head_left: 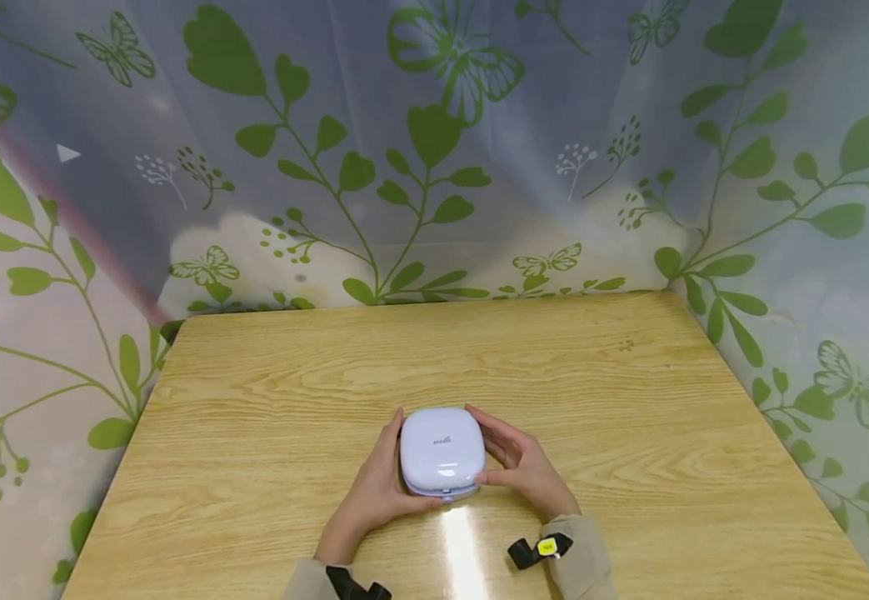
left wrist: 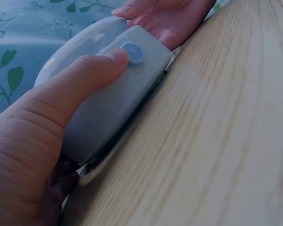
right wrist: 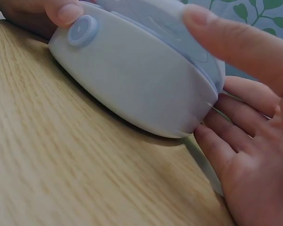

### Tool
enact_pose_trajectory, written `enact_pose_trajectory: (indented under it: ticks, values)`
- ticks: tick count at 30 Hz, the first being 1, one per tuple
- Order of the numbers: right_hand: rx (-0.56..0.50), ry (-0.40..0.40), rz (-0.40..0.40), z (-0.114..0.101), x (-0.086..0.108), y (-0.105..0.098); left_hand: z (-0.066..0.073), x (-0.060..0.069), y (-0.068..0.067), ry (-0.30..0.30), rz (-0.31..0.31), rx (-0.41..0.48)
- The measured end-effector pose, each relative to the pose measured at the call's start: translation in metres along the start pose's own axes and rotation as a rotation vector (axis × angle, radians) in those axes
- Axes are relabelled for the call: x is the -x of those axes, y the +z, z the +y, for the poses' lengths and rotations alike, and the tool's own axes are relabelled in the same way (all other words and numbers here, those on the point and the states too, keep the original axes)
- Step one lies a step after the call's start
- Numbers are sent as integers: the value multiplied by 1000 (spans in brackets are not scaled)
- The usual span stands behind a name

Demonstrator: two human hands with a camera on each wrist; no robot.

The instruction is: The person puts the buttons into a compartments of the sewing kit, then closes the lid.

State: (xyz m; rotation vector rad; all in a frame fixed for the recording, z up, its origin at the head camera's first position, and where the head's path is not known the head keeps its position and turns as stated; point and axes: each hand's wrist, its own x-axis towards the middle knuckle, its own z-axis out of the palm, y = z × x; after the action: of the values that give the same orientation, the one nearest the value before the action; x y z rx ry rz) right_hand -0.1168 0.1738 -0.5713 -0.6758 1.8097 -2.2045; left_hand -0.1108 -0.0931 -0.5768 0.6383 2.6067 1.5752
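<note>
A pale lavender-white rounded square box (head_left: 443, 450) sits on the table, with small dark lettering on its glossy lid (right wrist: 155, 21). My left hand (head_left: 376, 487) grips its left side, the thumb on the round blue button (left wrist: 134, 54) at the front and the fingers along the side. From the right, my right hand (head_left: 522, 468) holds the box, thumb at the lid's edge and fingers round the right side. In the wrist views the lid looks slightly raised from the base (right wrist: 132, 77). What lies inside is hidden.
The box rests on a light wood-grain table (head_left: 269, 400). Behind it and at both sides hangs a curtain (head_left: 524, 167) printed with green leaves and butterflies. Each wrist bears a black strap with a small camera (head_left: 524, 553).
</note>
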Motion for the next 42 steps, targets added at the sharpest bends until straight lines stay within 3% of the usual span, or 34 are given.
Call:
enact_pose_trajectory:
  ticks: [18, 33, 42]
  values:
    - [35, -28, -22, 2, 1, 1, 0, -1, -2, 11, 5, 0]
    - [51, -53, -23, 3, 1, 0, 2, -1, -3, -19, 5, 7]
    - [55, -34, -17, 1, -1, 1, 0, -2, -1, -8, 12, -10]
